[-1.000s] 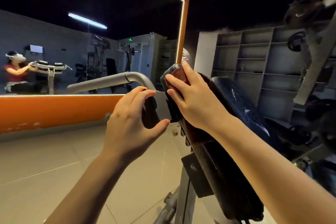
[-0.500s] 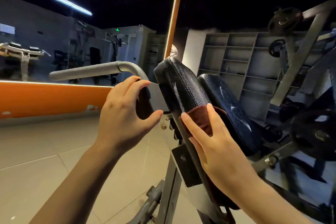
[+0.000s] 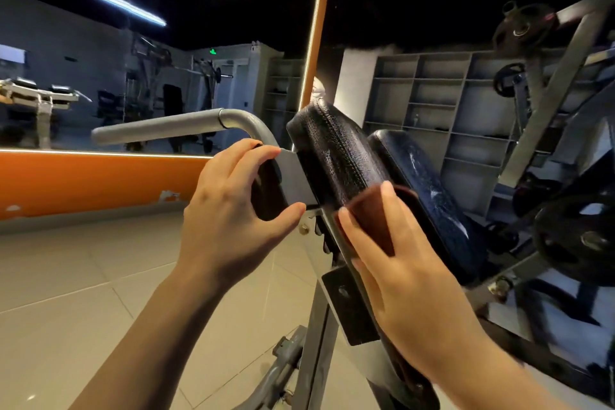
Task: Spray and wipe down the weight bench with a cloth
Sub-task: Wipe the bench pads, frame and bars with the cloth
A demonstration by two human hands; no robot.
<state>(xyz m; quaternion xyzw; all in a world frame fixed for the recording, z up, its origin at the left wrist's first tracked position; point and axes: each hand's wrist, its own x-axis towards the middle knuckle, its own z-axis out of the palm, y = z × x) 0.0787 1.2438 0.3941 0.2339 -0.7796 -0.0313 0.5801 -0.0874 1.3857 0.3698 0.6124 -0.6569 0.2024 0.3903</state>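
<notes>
A black padded bench back (image 3: 336, 150) slopes up in the middle of the view, its leather cracked. My right hand (image 3: 406, 273) presses a brown cloth (image 3: 376, 213) flat against the pad's side edge, fingers straight. My left hand (image 3: 229, 210) grips a black part (image 3: 268, 190) on the bench's grey bracket, thumb underneath, fingers curled over the top. A second black pad (image 3: 429, 196) lies just right of the first. No spray bottle is in view.
A grey bent handle bar (image 3: 173, 126) juts left from the bench. A wall mirror with an orange frame (image 3: 83, 183) stands behind. Grey shelves (image 3: 449, 103) and a rack with weight plates (image 3: 575, 236) crowd the right. Tiled floor (image 3: 83, 276) lies at the left.
My right hand has slid the cloth from the top of the pad down its side edge, then barely moved in the last half second. My left hand has kept its grip.
</notes>
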